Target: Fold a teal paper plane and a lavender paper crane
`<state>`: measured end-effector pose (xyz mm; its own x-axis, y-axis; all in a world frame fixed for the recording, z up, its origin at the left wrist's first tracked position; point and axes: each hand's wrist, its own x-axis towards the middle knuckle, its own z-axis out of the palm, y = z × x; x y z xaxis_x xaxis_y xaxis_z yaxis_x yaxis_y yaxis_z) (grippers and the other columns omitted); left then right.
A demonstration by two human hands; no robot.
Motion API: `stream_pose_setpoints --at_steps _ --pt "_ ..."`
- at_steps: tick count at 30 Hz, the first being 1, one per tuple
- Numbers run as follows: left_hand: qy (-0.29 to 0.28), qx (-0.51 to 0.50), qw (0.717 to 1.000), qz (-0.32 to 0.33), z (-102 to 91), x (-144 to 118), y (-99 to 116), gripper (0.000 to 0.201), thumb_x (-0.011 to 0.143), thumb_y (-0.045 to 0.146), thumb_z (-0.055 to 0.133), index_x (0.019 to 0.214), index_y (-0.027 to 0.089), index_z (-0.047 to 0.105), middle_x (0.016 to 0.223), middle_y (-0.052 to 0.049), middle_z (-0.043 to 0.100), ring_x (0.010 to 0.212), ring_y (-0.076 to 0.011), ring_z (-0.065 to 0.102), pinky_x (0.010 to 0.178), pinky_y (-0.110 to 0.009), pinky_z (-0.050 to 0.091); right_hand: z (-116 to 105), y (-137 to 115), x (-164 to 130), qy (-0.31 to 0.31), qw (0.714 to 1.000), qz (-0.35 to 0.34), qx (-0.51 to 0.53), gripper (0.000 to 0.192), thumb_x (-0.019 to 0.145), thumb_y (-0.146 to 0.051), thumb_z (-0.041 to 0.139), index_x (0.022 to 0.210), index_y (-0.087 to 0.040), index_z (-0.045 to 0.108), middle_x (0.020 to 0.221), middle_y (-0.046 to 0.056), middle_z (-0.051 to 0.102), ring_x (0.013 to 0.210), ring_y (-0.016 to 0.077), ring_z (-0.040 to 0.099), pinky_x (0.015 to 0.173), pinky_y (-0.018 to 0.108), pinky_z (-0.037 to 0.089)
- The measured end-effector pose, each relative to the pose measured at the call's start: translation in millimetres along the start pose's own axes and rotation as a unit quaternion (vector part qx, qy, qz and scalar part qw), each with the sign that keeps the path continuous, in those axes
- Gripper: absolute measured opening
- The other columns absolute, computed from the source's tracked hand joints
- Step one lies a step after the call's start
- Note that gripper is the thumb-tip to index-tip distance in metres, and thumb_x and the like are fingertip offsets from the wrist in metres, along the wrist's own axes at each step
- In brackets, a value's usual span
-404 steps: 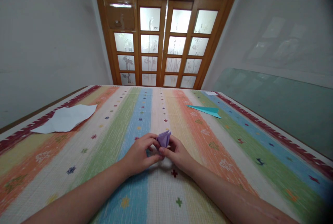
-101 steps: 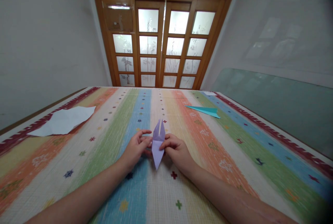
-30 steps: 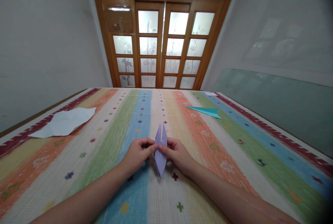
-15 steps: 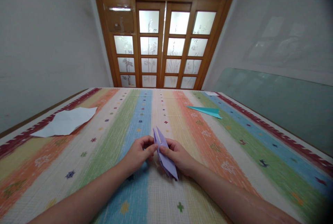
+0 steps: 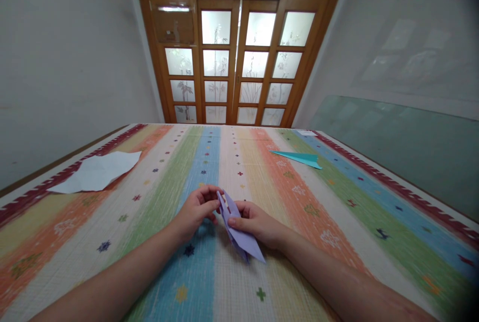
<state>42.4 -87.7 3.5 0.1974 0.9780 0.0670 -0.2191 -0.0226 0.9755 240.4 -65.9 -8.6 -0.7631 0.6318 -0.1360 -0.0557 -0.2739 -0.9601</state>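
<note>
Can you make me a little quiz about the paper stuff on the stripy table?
1. True or false: the folded purple paper shape is pinched by both hands.
2. Which lies near the table's right side? A) white crumpled paper sheet B) teal folded paper plane C) a red paper boat
3. Fill in: the colourful striped tablecloth ends in front of a wooden ____ with frosted glass panes.

Key:
1. True: left hand at its forked end, right hand on its middle.
2. B
3. door

Folded lilac paper (image 5: 239, 230), long, pointed, tilted
</note>
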Motion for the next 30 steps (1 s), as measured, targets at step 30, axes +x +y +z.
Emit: stream_pose_setpoints --at_steps 30 --pt "0.013 0.104 0.995 -0.002 -3.5 2.6 5.6 0.01 0.074 0.022 0.059 0.081 0.015 0.062 0.067 -0.001 0.064 0.056 -0.0121 0.059 0.049 -0.021 0.048 -1.4 -3.8 -1.0 -0.059 0.997 -0.002 -0.056 0.042 0.078 -0.05 0.075 0.099 -0.016 0.062 0.072 -0.003 0.054 0.056 0.007 0.045 0.051 0.019 0.033"
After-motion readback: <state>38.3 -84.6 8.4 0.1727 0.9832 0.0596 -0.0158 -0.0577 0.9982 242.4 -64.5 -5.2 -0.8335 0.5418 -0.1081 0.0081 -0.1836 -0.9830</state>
